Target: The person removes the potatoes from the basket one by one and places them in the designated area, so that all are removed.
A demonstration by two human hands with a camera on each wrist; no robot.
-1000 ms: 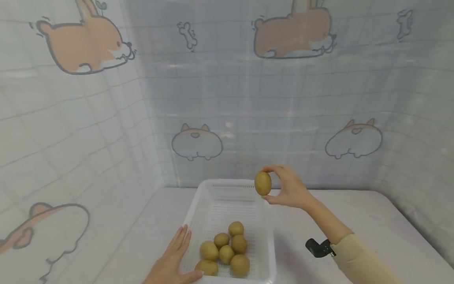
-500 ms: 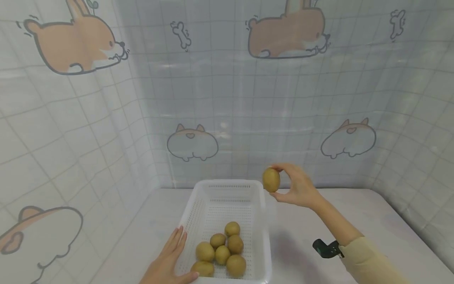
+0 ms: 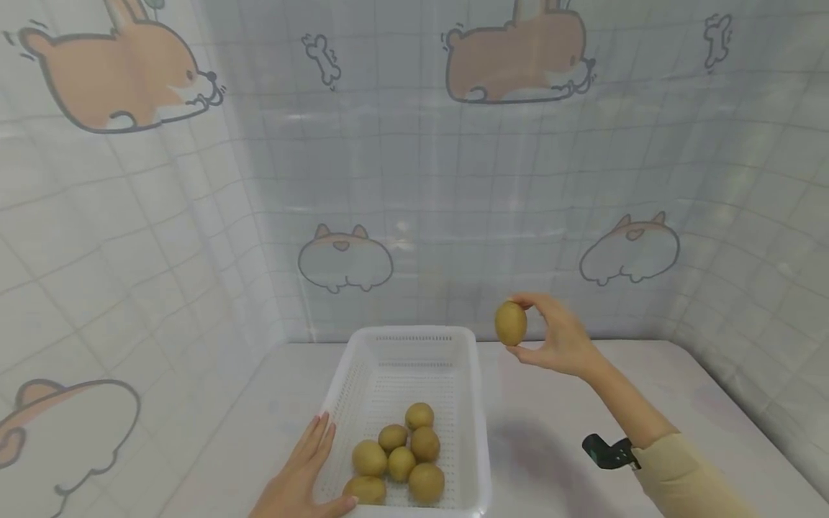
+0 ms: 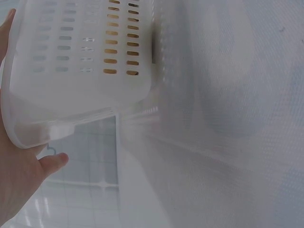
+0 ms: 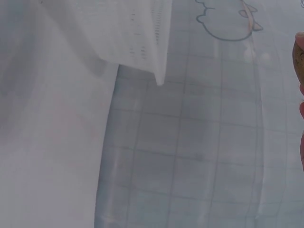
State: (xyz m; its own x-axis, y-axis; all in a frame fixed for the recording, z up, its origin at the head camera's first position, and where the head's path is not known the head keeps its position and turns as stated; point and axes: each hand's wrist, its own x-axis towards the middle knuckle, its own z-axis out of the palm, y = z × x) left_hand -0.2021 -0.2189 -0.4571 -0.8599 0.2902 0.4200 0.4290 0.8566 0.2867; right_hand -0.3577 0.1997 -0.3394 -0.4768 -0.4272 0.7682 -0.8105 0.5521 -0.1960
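In the head view, my right hand (image 3: 562, 338) pinches a potato (image 3: 511, 323) between thumb and fingertips, raised to the right of the basket's far corner. The potato (image 5: 299, 59) and fingers just show at the right edge of the right wrist view. A white perforated plastic basket (image 3: 481, 432) stands on the table, with several yellow-brown potatoes (image 3: 425, 444) gathered in its near half. Resting at the basket's near left corner is my left hand (image 3: 299, 467), its fingers straight along the rim and thumb at the front edge. The left wrist view shows the slotted basket wall (image 4: 76, 85) beside this hand.
A pale cloth-covered table (image 3: 544, 424) lies under the basket and extends to its right. Grid-patterned curtains (image 3: 453, 180) with cartoon dogs close off the back and both sides. A black wrist device (image 3: 609, 453) sits at the right sleeve.
My right hand has moved to the right with the potato, from above the basket's far right corner to beyond it. The left hand stays at the basket; the head view has turned slightly right.
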